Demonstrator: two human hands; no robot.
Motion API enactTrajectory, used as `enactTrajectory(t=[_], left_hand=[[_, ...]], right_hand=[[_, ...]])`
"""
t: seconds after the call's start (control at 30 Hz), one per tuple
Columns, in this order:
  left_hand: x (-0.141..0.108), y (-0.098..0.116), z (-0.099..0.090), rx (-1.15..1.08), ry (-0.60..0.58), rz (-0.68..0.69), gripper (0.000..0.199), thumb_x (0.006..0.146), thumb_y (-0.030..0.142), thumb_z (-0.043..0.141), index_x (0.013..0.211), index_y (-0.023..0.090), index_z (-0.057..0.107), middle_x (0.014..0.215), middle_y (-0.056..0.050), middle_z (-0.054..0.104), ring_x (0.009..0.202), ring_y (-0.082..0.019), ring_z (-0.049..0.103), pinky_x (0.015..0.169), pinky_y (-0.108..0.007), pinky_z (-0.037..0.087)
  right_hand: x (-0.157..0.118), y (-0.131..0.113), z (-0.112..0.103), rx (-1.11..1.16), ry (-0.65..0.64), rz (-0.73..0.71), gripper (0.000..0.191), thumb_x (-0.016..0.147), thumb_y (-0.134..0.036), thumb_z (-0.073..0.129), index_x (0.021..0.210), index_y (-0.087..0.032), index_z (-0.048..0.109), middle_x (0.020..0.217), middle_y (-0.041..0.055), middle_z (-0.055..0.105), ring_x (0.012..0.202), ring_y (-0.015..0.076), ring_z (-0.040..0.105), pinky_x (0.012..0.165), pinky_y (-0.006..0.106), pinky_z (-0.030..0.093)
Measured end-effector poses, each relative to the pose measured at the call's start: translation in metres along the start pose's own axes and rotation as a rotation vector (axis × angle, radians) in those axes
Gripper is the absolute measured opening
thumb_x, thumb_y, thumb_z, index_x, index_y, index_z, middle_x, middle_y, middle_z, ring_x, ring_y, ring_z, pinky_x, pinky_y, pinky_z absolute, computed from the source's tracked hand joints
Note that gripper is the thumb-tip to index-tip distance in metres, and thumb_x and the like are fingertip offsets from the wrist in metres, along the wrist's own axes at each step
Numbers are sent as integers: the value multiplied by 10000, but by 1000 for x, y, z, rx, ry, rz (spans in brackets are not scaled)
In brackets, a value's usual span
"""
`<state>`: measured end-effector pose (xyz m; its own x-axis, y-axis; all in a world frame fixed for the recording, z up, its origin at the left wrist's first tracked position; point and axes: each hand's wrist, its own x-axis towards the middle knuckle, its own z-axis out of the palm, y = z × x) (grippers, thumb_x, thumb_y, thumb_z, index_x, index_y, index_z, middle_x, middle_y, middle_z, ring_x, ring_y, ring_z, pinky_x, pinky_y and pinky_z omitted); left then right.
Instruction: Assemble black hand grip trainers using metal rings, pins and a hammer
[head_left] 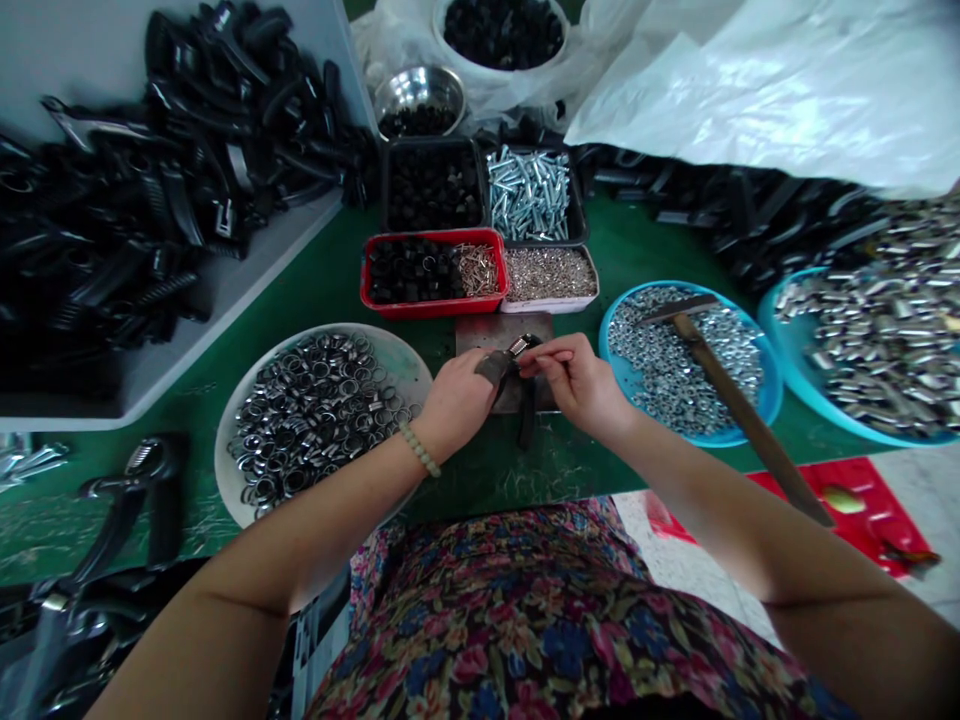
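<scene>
Over a metal plate [471, 336] at the middle of the bench, my left hand [463, 392] is wrapped round a black handle-like part [527, 412] with a shiny metal spring or coil at its top. A dark covering shows on one of its fingers. My right hand [574, 378] touches the part's right side near the metal end, thumb and forefinger pinched together. Whatever is between those fingertips is too small to make out.
A dish of metal rings [322, 410] lies left. Behind stand a red tray [431, 310], a tray of screws [529, 195] and a tray of small rivets [551, 275]. A hammer [739, 405] rests across a blue basin [776, 400] at right. A grey bin [247, 290] holds black parts.
</scene>
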<state>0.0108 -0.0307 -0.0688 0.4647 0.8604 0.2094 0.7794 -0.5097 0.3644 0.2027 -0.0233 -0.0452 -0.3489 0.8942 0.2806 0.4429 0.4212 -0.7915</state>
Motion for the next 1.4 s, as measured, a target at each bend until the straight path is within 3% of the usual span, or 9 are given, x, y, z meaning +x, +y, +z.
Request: enactTrajectory(t=[0.2, 0.5, 0.77, 0.9, 1.0, 1.2, 1.4], left_hand=[[0, 1, -2, -45, 12, 6, 268, 969, 219, 377, 1126, 134, 577, 1091, -104, 631, 1050, -201, 566, 947, -310, 458], [0, 1, 2, -33, 7, -4, 264, 948, 178, 403, 1147, 143, 575, 1130, -111, 611, 1075, -211, 554, 967, -324, 454], [-1, 4, 2, 88, 11, 41, 215, 923, 161, 440, 1050, 130, 611, 1035, -122, 619, 1012, -228, 560, 930, -338, 473], [0, 6, 1, 122, 8, 26, 213, 931, 170, 428, 1052, 141, 601, 1018, -114, 623, 1014, -222, 565, 911, -325, 481], [0, 7, 1, 109, 9, 16, 235, 943, 173, 411, 1101, 151, 583, 1075, -106, 622, 1068, -210, 559, 948, -313, 462], [4, 7, -6, 18, 2, -71, 260, 970, 252, 386, 1062, 149, 606, 1013, -88, 647, 964, -203, 593, 875, -303, 478], [18, 6, -10, 72, -35, -64, 297, 952, 321, 445, 1052, 128, 646, 1075, -110, 658, 989, -233, 575, 899, -356, 453]], right_hand=[[10, -5, -2, -8, -18, 80, 103, 973, -317, 405, 966, -214, 416, 858, 72, 697, 725, 162, 694, 642, 290, 540], [64, -16, -1, -257, -337, 47, 89, 952, -295, 410, 948, -217, 452, 726, 34, 639, 632, 173, 609, 597, 296, 438], [98, -18, 25, -478, -489, -43, 215, 981, -343, 362, 1016, -174, 491, 845, 85, 652, 712, 198, 592, 620, 296, 366], [103, -11, 25, -498, -515, -51, 238, 983, -345, 360, 930, -177, 520, 853, 90, 649, 733, 199, 589, 635, 296, 367], [98, -11, 6, -474, -441, 7, 232, 975, -358, 383, 881, -193, 515, 791, 66, 629, 699, 189, 570, 622, 293, 368], [42, -13, -38, -221, 1, 62, 176, 970, -361, 406, 904, -222, 491, 703, 11, 610, 620, 152, 565, 620, 289, 436], [-15, 13, -36, -275, 146, 29, 162, 950, -315, 444, 1010, -210, 551, 939, 89, 680, 844, 203, 661, 737, 334, 508]])
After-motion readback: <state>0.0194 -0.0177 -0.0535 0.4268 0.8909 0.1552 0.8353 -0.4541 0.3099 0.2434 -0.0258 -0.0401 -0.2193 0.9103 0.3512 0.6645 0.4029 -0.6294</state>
